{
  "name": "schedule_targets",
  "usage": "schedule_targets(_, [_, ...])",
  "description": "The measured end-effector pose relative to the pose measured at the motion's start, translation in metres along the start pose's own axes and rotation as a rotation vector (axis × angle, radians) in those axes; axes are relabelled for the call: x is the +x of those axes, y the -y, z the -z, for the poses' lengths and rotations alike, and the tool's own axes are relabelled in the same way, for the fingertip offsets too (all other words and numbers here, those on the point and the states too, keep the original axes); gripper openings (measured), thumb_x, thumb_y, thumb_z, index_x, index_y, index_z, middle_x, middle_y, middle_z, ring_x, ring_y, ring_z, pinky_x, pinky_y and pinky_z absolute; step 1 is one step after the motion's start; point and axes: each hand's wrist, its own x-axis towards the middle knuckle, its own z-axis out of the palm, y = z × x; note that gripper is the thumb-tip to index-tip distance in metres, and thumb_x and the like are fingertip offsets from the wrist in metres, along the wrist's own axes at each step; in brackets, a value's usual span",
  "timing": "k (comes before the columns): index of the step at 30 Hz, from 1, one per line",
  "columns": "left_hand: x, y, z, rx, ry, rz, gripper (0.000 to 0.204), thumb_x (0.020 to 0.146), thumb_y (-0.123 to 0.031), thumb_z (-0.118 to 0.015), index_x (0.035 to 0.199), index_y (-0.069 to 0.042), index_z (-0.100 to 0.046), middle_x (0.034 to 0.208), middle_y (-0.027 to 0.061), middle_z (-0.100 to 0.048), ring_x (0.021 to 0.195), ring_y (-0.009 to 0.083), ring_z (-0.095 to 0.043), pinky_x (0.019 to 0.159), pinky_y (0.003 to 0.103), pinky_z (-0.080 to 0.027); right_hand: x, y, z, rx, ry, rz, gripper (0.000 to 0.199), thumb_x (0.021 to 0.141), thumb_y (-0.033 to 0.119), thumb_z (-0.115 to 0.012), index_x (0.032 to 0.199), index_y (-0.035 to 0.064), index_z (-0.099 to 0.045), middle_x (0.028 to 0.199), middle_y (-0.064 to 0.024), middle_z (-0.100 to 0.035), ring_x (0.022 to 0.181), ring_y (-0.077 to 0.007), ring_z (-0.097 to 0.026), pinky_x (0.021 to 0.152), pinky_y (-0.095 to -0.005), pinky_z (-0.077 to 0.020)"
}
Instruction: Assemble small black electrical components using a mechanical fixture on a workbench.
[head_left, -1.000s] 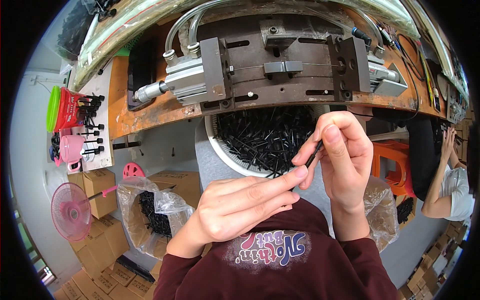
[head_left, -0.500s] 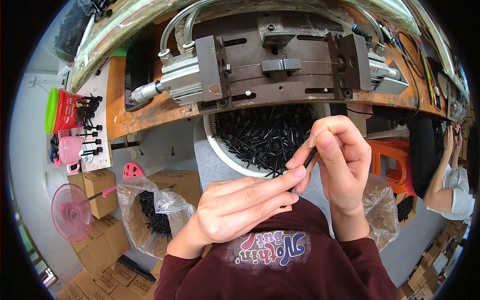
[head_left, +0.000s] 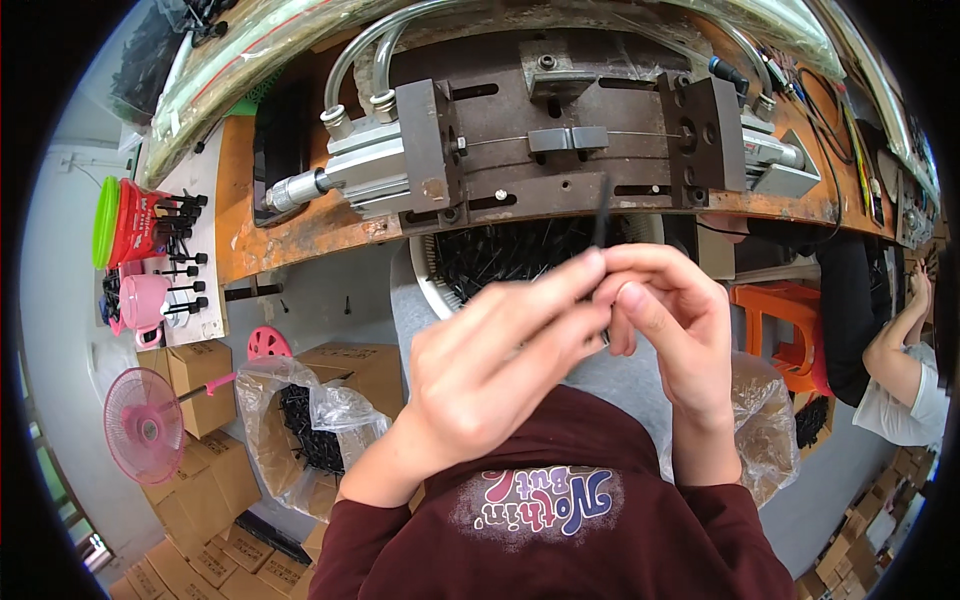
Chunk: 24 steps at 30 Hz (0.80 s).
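A thin black rod (head_left: pixel 603 212), blurred, stands nearly upright where my two hands meet over the basket. My left hand (head_left: pixel 490 365), smeared by motion, comes in from the left with its fingertips closed at the rod. My right hand (head_left: pixel 675 325) has curled fingers and a bent thumb, closed at the same place. A dark bit, perhaps the rod's lower end, shows below the fingertips. Beneath the hands, a white basket (head_left: pixel 432 290) holds many similar black pieces (head_left: pixel 500 250), partly hidden by the hands.
Beyond the basket, a metal fixture (head_left: pixel 560 180) with air cylinders (head_left: pixel 365 165) stands on the wooden bench (head_left: pixel 300 245). Plastic-lined boxes of black parts (head_left: pixel 310 430) flank me. At left are a pink fan (head_left: pixel 145 425) and cups; at right, an orange stool (head_left: pixel 790 320) and another person (head_left: pixel 905 345).
The rod has swung from slanting down between my hands to nearly upright, its upper end now toward the fixture. My left hand has shifted and tilted upward; the right has dropped slightly.
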Motion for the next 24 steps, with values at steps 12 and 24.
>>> schedule_targets(12, [0.032, 0.023, -0.030, 0.415, 0.008, 0.121, 0.025, 0.067, -0.013, -0.079, 0.090, -0.006, -0.070, 0.118, 0.0058, -0.068, 0.055, 0.0167, -0.060, 0.054, 0.026, -0.048, -0.028, -0.018, 0.007, -0.198, -0.009, -0.156, 0.012, 0.092, 0.008, -0.063, 0.100, -0.0008, -0.067, 0.085, -0.0046, -0.068, 0.075, -0.0078, -0.062, 0.060, -0.0210, -0.0478])
schedule_targets(24, [0.025, 0.027, -0.021, 0.197, -0.042, 0.119, 0.014, 0.074, -0.009, -0.078, 0.085, -0.005, -0.070, 0.103, 0.0065, -0.072, 0.056, 0.0104, -0.059, 0.050, 0.022, -0.046, -0.044, -0.089, 0.048, -1.135, -0.050, 0.302, 0.050, 0.068, 0.003, -0.075, 0.117, 0.0041, -0.061, 0.118, -0.0146, -0.060, 0.104, -0.0301, -0.058, 0.085, -0.0397, -0.0475])
